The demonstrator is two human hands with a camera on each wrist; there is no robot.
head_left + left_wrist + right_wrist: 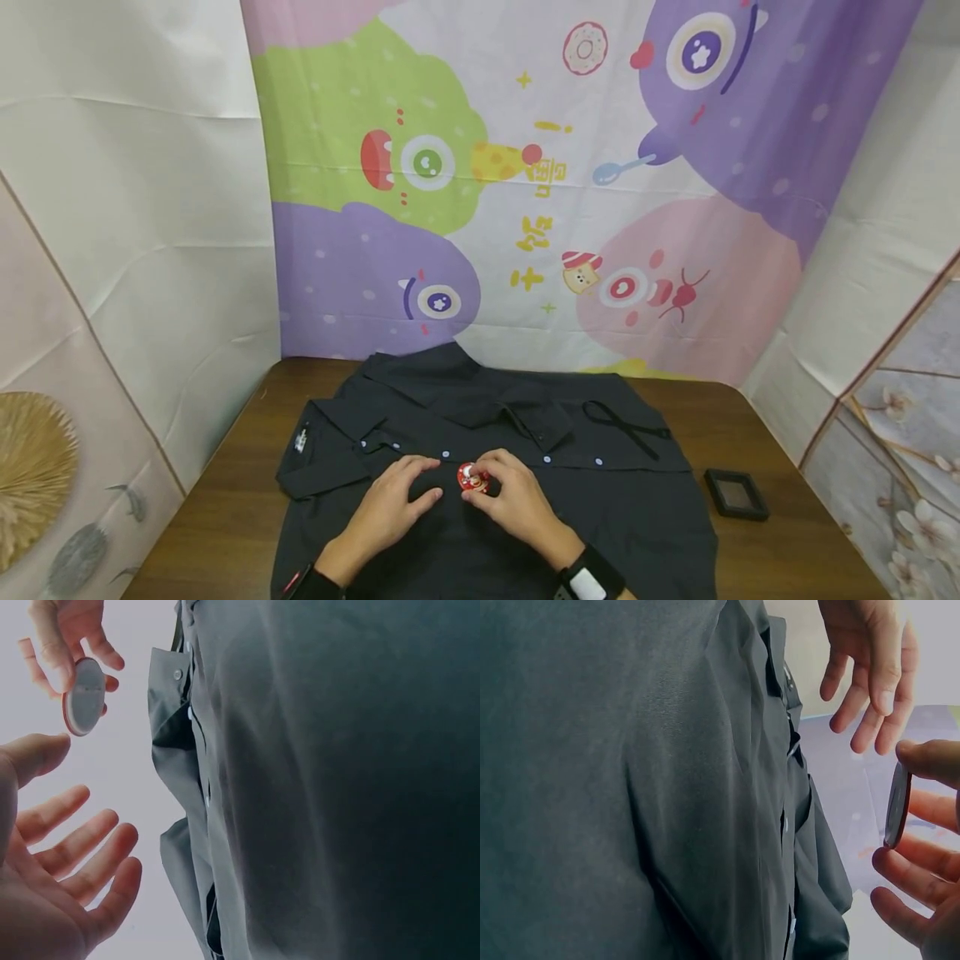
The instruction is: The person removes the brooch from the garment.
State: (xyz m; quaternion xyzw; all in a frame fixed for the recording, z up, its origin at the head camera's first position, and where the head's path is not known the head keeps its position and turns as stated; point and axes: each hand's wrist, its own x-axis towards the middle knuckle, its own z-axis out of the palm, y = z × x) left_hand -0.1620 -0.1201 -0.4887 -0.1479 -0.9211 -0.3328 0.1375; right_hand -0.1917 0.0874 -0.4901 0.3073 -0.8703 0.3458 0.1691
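A dark button-up shirt (600, 525) lies spread on the table, its collar toward the back and small pale buttons along its front strip. Above it, my right hand (517, 500) pinches a small round red disc (465, 481) with a printed picture. The left wrist view shows the disc's pale, smooth back (88, 696); seen from the right wrist, the disc (897, 806) stands nearly edge-on between thumb and fingers. My left hand (393, 504) is just left of the disc, thumb and fingers spread apart, holding nothing.
On the wooden table (217, 508), a black square frame (737, 494) sits right of the shirt. A thin black strap (630, 429) lies looped on the shirt's upper right. Behind the table hangs a cartoon-print cloth (517, 325).
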